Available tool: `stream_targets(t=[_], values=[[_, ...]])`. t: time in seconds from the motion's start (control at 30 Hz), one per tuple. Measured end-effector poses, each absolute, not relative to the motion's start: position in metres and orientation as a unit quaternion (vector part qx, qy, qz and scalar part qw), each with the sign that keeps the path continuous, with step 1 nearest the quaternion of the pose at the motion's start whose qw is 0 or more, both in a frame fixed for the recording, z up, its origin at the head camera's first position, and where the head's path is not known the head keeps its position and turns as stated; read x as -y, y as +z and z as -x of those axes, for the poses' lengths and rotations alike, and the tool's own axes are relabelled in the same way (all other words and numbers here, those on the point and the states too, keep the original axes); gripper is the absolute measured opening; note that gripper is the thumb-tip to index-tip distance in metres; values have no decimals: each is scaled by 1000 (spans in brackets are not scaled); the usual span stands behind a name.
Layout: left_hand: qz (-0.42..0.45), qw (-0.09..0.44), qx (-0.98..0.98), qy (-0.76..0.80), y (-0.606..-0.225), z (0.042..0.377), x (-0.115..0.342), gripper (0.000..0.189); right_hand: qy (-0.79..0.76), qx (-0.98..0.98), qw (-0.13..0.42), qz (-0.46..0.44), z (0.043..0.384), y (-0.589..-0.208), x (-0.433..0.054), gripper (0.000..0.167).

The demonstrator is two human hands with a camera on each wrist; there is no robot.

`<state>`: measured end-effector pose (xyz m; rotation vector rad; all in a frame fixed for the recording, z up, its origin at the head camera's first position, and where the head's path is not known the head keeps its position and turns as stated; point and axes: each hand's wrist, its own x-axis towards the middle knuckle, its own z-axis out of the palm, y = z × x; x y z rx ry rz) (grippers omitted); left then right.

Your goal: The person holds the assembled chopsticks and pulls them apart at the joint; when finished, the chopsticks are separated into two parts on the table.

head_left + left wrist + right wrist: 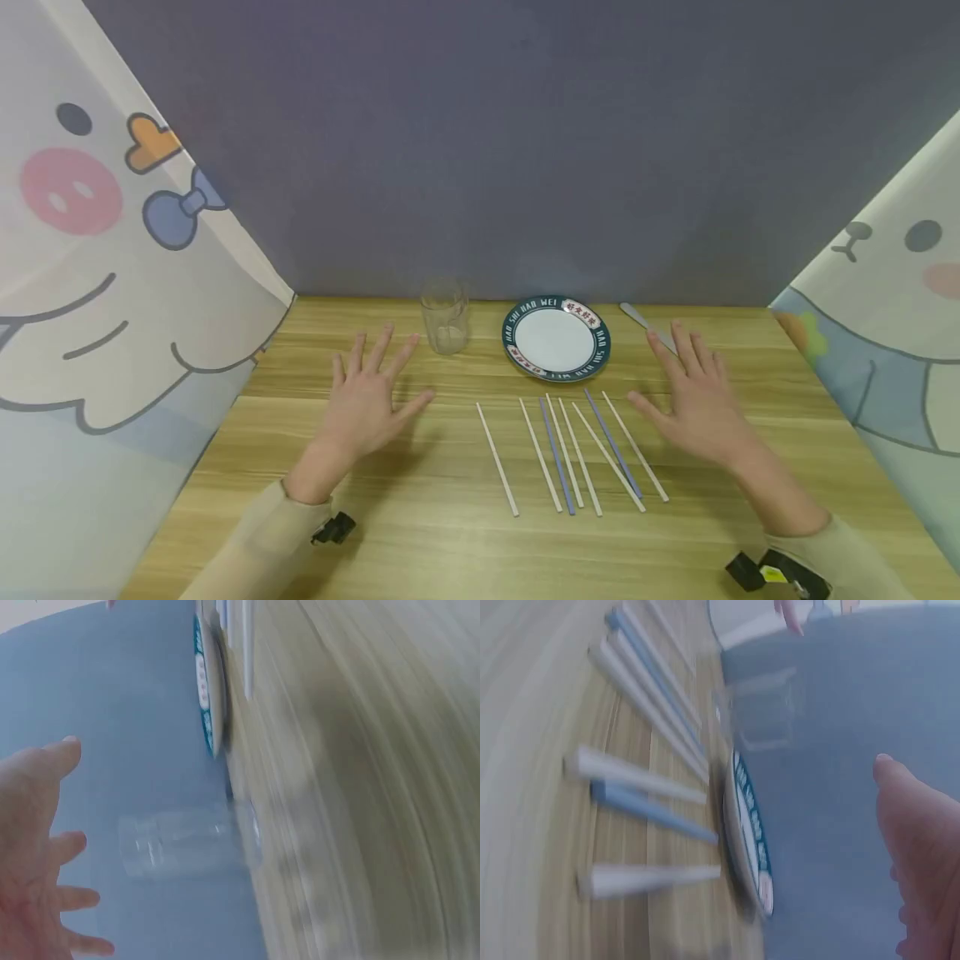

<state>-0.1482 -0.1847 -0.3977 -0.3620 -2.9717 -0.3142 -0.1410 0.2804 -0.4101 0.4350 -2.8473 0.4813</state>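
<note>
My left hand [363, 408] is held over the table with fingers spread, just left of a clear glass [446, 318]. Nothing is in its grasp. On the other side my right hand [697, 400] is spread in the same way, its fingertips overlapping a knife-like utensil [637, 315] in the head view. Between the hands lie several thin straight sticks, most of them white [497, 460] and a few blue [557, 457], slanting side by side. Behind the sticks sits a white plate [555, 340] with a dark green lettered rim. Both wrist views are blurred.
A wooden table [420, 550] carries everything. Its back edge meets a dark grey panel [510, 150]. Cartoon-printed panels rise at the left [112, 250] and right [900, 292] sides. Each sleeve bears a small black device near the wrist.
</note>
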Motion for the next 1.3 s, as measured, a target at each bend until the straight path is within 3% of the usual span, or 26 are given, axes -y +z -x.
stream_targets(t=[0.23,0.5,0.7,1.03,1.3], values=[[255,90,956,-111,-398,146,153,81,169,958,108,-207,132,-401,-238,94],[413,52,900,-131,-408,147,127,71,193,945,87,-249,116,-408,-188,89],[429,62,890,-142,-416,151,123,63,225,936,80,-259,108,-418,-157,72],[447,-25,884,-132,-433,156,115,46,245,920,26,-304,106,-440,-123,31],[464,-29,878,-113,-446,162,109,24,242,918,-41,-312,108,-450,-106,31]])
